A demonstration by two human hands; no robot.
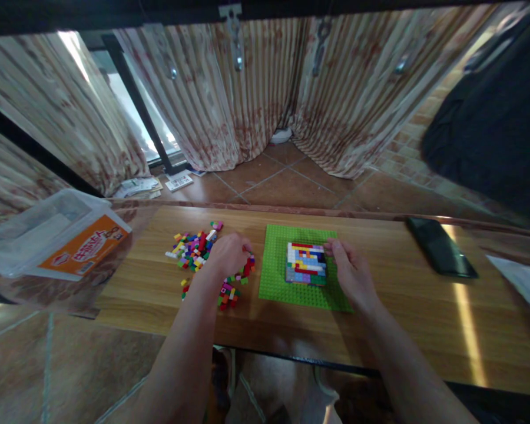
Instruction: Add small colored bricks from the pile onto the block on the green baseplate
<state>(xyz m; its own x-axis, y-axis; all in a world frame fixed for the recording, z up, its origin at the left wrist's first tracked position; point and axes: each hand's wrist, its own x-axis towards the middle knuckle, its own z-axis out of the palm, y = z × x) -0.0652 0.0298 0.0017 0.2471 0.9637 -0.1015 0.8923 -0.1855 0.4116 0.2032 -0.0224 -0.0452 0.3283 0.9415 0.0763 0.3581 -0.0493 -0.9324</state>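
A green baseplate lies on the wooden table. On it stands a square block of stacked coloured bricks. My right hand rests at the block's right edge, fingertips pinched against its top right corner. My left hand is curled, knuckles up, over a scatter of small loose bricks to the left of the plate; whatever its fingers hold is hidden. More loose bricks lie just below that hand.
A clear plastic box with an orange label sits at the table's left end. A black phone lies at the right, and a white sheet at the far right edge. Curtains and tiled floor lie beyond.
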